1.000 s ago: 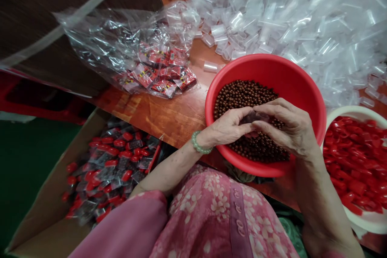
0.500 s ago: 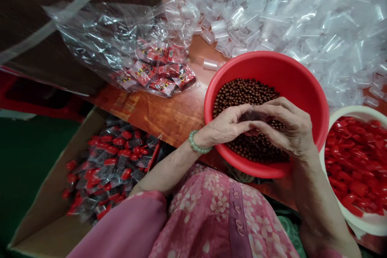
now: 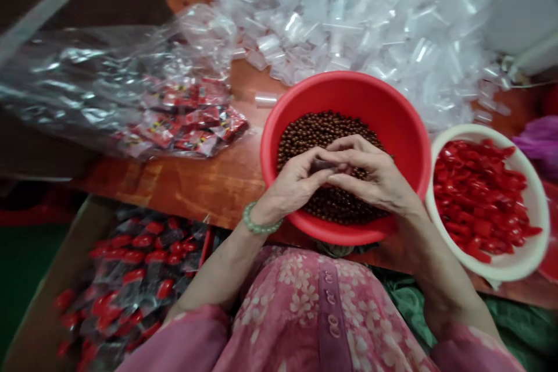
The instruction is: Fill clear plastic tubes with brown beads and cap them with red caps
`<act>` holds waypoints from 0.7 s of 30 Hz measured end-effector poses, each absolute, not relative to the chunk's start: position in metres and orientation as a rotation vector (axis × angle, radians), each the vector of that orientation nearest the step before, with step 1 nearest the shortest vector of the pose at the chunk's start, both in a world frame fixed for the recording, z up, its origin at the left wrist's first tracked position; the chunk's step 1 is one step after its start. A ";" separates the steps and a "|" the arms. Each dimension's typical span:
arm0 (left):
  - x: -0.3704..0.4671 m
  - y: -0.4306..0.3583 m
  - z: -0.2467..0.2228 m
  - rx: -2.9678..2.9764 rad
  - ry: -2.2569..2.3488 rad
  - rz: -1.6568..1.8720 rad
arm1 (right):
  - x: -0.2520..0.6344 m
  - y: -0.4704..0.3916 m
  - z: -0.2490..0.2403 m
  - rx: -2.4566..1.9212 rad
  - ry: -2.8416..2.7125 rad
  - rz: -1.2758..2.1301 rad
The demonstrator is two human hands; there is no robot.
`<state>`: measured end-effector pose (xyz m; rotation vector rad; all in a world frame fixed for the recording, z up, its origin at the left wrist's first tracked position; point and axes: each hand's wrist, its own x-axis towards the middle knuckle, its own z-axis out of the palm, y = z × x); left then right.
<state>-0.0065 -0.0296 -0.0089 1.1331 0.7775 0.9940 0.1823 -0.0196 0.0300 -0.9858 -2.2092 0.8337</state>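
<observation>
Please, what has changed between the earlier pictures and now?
The view swung right, so things appear further left, and a purple bundle came into view. The right hand drew closer over the left hand. The dark piece stays between their fingers, above the red bowl.

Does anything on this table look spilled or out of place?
Slightly: a single clear plastic tube lies apart from the heap of clear plastic tubes, near the upper-left rim of the round red plastic bowl. Otherwise nothing stands out; the small round brown beads in view sit inside it.
</observation>
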 end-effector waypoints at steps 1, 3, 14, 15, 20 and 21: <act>-0.007 -0.030 -0.008 1.123 0.815 1.005 | 0.181 -0.021 0.028 -1.003 -2.215 0.798; -0.007 -0.029 -0.005 1.105 0.869 1.010 | 0.179 -0.023 0.023 -1.029 -2.243 0.734; -0.007 -0.032 -0.003 1.019 0.910 0.885 | 0.287 -0.062 0.052 -1.481 -1.925 0.161; -0.006 -0.032 -0.003 1.013 0.900 0.890 | 0.310 -0.059 0.048 -1.601 -1.907 0.093; -0.003 -0.032 -0.001 0.975 0.914 0.920 | 0.390 -0.031 0.007 -2.284 -2.067 0.022; -0.002 -0.032 -0.001 0.979 0.918 0.926 | 0.395 -0.027 0.000 -2.355 -2.124 0.037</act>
